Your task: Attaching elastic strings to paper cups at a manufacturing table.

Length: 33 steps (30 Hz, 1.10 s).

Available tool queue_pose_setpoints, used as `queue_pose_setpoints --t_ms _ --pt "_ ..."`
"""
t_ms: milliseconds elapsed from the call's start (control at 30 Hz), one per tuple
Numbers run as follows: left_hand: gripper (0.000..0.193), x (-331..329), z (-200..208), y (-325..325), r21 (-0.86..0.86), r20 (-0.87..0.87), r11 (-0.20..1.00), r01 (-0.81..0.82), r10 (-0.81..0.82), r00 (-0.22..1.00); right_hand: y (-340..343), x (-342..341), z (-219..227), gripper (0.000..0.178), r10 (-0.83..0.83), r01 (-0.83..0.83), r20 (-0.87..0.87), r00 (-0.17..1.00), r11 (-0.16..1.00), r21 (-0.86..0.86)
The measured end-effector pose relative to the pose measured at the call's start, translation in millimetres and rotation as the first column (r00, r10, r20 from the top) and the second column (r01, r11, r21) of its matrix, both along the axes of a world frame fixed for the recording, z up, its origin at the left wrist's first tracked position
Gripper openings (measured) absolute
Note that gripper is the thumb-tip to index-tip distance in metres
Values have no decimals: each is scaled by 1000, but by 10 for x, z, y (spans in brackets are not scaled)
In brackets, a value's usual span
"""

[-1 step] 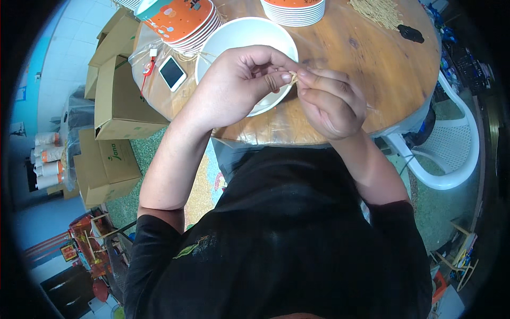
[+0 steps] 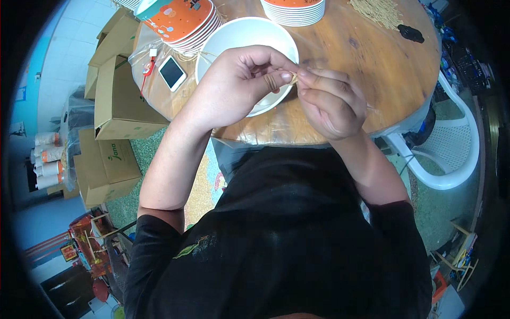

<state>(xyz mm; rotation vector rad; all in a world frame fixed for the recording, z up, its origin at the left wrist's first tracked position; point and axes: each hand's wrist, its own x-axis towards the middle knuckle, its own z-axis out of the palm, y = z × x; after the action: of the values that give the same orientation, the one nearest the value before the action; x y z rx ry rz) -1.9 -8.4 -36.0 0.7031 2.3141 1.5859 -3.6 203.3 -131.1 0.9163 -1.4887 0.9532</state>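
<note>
Above the near part of a round wooden table (image 2: 340, 48), both my hands meet at the fingertips. My left hand (image 2: 239, 80) is closed in a pinch, thumb against forefinger, on a small twisted bit of tan cord (image 2: 294, 78). Pressed to the same bit, the thumb and fingers of my right hand (image 2: 334, 101) are closed too. Most of the cord is hidden by the fingers. A large white bowl (image 2: 255, 34) sits under and behind my left hand, which covers part of it. Past the left hand a thin tan strand (image 2: 209, 54) shows by the bowl's rim.
Stacked orange and teal paper tubs (image 2: 180, 21) stand left of the bowl, another stack (image 2: 293, 13) beyond it. A phone (image 2: 172, 73) and red cable (image 2: 148, 69) lie at left. Far right are a tan cord bundle (image 2: 377, 13) and black object (image 2: 410, 33). Cardboard boxes (image 2: 119, 101) and a white chair (image 2: 462, 143) flank the table.
</note>
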Motion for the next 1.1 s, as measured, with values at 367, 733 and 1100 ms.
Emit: queue_pose_setpoints --t_ms 367,733,1100 --pt "6 1 -30 -26 -71 6 995 -66 67 998 -30 162 110 35 -22 26 93 995 999 -40" --pt "12 73 -58 100 -263 -393 946 -187 72 917 -103 419 110 42 245 -146 366 898 950 -276" --pt "38 369 121 -95 -229 -384 970 -84 -11 923 -39 404 273 46 640 -258 435 633 704 -661"
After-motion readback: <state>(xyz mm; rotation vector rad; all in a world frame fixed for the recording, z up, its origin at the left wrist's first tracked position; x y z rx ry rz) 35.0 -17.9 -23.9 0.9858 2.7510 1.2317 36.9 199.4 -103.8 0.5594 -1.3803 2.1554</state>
